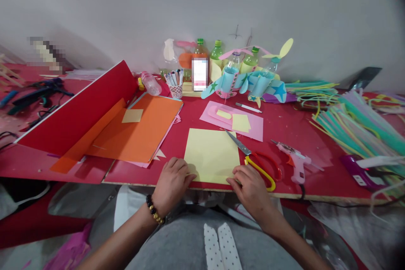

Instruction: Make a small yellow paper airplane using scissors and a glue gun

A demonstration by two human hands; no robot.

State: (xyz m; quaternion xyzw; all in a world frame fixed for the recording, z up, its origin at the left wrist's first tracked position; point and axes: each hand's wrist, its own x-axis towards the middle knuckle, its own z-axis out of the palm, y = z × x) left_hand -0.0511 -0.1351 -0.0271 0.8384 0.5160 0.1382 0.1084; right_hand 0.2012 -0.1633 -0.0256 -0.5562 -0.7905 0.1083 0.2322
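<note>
A pale yellow sheet of paper (211, 154) lies flat on the red table in front of me, its near edge close to the table's front edge. My left hand (173, 183) is closed at the sheet's near left corner, thumb and fingers pinching the paper. At the near right corner my right hand (251, 187) pinches it the same way. A narrow strip along the near edge looks slightly raised or folded. Scissors (261, 166) with red and yellow handles lie right beside my right hand, their blade tips over the sheet's far right corner.
Orange sheets (139, 130) and a red board (85, 105) are on the left. Behind are a pink sheet (253, 130) with yellow pieces, a pen cup (175, 90), a phone (199, 75) and decorated bottles (230, 76). A pink glue gun (295, 160) and pipe cleaners (363, 118) lie right.
</note>
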